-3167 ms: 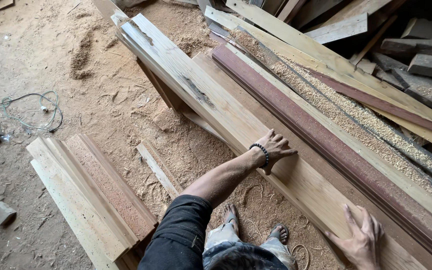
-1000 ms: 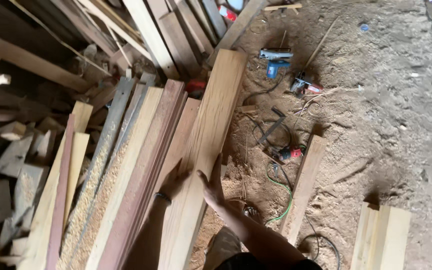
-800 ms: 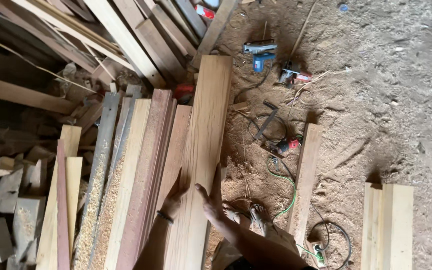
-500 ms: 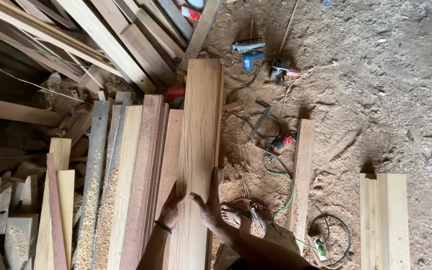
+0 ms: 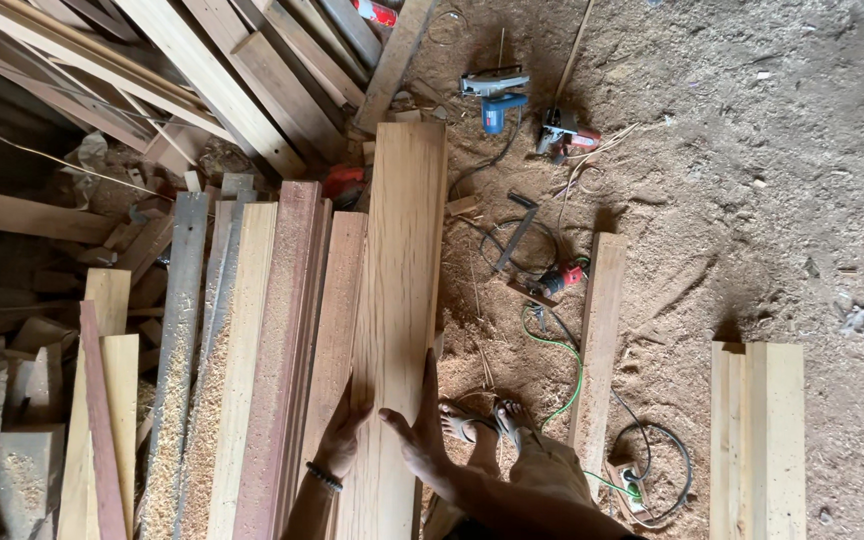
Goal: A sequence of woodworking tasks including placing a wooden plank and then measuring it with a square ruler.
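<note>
A wide pale plank [image 5: 402, 260] lies lengthwise on top of a stack of long boards [image 5: 252, 350], its far end near the power tools. My left hand [image 5: 340, 435], with a dark bracelet on the wrist, grips the plank's left edge. My right hand [image 5: 418, 425] lies on the plank's near end, thumb spread and fingers along its right edge. My feet in sandals [image 5: 482, 422] stand on the sawdust floor just right of the plank.
A blue circular saw [image 5: 497, 95], two red power tools [image 5: 564, 130] [image 5: 555, 282], a green cord [image 5: 572, 345] and a power strip [image 5: 634, 482] lie on the floor. A narrow board [image 5: 600, 340] and a short board stack [image 5: 758, 440] lie to the right. Offcuts pile up at the left.
The view swung from one side of the boards to the other and then settled. Over the last second both hands stayed on the wide plank's near end, and it now lies straighter.
</note>
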